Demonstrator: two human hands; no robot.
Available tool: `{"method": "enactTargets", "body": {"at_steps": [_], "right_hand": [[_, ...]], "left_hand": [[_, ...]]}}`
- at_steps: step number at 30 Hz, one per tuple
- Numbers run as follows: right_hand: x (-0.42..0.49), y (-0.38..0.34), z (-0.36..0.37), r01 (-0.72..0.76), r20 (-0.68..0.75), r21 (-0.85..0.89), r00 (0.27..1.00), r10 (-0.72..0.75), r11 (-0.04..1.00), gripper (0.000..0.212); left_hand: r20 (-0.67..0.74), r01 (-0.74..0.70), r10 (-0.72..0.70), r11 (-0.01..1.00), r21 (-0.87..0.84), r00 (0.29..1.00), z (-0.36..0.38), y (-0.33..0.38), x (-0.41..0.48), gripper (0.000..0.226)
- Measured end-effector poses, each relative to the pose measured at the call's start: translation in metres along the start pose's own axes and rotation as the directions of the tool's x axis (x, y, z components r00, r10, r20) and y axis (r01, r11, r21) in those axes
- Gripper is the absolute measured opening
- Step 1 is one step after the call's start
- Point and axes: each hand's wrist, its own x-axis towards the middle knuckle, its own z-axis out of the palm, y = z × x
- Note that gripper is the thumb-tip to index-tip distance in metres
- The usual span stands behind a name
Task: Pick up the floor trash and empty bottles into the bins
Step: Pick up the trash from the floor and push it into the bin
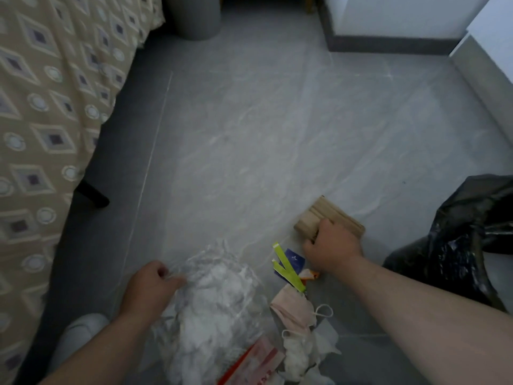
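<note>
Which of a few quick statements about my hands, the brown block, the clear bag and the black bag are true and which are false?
1. The right hand is closed on the brown corrugated block. True.
2. The left hand is empty and lifted off everything. False: it grips the edge of the clear plastic bag of white stuff.
3. The black trash bag sits to the right of the right forearm. True.
4. The pink face mask lies on the patterned bedspread. False: it lies on the floor beside the clear bag.
5. The grey bin stands at the far end by the bed. True.
</note>
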Motion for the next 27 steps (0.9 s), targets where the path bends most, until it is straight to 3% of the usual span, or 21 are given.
{"method": "enactTargets", "body": {"at_steps": [3, 9, 18, 24, 27], "right_hand": [[-0.005, 0.002, -0.02, 0.068, -0.086, -0.005, 0.994, -0.068, 0.998, 0.026], [-0.027, 0.011, -0.068, 0.139, -0.194, 0.102, 0.974, -0.117, 0.985, 0.015], [-0.084, 0.018, -0.165, 0.348, -0.308, 0.312, 0.917, -0.253, 0.884, 0.033], [-0.144, 0.052, -0.225, 0.373, -0.365, 0.417, 0.904, -0.223, 0.829, 0.024], [-0.165, 0.081, -0.24, 0.334, -0.427, 0.544, 0.9, -0.089, 0.77, 0.014]], "left_hand": [[-0.011, 0.008, -0.009, 0.993, -0.119, 1.0, -0.009, 0.01, 0.007, 0.039], [-0.023, -0.007, -0.001, 0.943, -0.332, 1.0, -0.034, 0.048, -0.005, 0.027], [-0.1, -0.113, 0.071, 0.841, -0.529, 0.992, -0.074, 0.114, -0.059, 0.028], [-0.072, -0.13, 0.108, 0.778, -0.615, 0.992, -0.081, 0.164, -0.098, 0.027], [-0.091, -0.163, 0.136, 0.77, -0.617, 0.986, -0.082, 0.188, -0.123, 0.031]]}}
